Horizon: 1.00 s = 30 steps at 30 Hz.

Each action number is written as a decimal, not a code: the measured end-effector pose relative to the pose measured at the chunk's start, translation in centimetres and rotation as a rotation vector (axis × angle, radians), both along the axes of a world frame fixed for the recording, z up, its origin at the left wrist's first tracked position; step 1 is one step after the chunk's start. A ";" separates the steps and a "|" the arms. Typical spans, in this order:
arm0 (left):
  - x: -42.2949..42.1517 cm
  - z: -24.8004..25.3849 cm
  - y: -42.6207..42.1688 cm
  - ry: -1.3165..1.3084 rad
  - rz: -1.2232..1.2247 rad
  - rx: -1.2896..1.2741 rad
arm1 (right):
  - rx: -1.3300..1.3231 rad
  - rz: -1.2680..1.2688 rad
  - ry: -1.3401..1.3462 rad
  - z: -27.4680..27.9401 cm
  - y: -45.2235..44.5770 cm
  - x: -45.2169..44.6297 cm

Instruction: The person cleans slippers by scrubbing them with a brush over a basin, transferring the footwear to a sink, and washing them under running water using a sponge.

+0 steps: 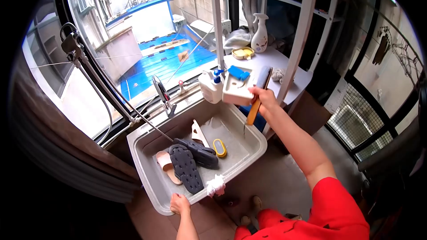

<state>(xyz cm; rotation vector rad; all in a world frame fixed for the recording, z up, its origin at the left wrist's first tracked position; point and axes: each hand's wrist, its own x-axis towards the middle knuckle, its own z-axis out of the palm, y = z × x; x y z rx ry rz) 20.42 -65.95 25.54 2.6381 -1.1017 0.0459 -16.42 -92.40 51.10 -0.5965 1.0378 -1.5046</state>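
My right hand (263, 99) is closed round a long brush (262, 82) with an orange handle, held upright beside a white soap tray (236, 90) that carries a blue item. My left hand (180, 203) rests with curled fingers at the front rim of the grey sink (255, 144). Inside the sink lie two dark slippers (186, 169), two pale slippers (168, 167) partly hidden by them, and a yellow-rimmed oval brush (219, 148). A crumpled white cloth or foam (216, 186) sits on the front rim, right of my left hand.
Behind the sink stand a chrome faucet (163, 95) and a white pump bottle (211, 87). On the white table (291, 64) are a spray bottle (259, 33), a yellow dish (243, 53) and a mesh ball (278, 75). A white upright post (299, 35) rises beside my right hand.
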 end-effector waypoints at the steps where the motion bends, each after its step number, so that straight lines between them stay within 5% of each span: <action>1: -0.2 0.1 0.1 -0.008 0.000 -0.009 | -0.020 -0.058 -0.047 0.1 -1.9 0.0; 12: 0.2 -0.6 0.5 -0.064 0.007 -0.019 | 0.122 -0.450 -0.196 -3.7 -17.6 -2.1; 23: 0.1 -1.0 0.5 -0.050 0.042 -0.024 | 0.130 -0.279 -0.173 -6.2 -23.3 -3.9; 30: 0.1 -0.7 0.6 -0.044 0.044 0.005 | 0.107 -0.267 -0.153 -5.6 -18.3 -3.6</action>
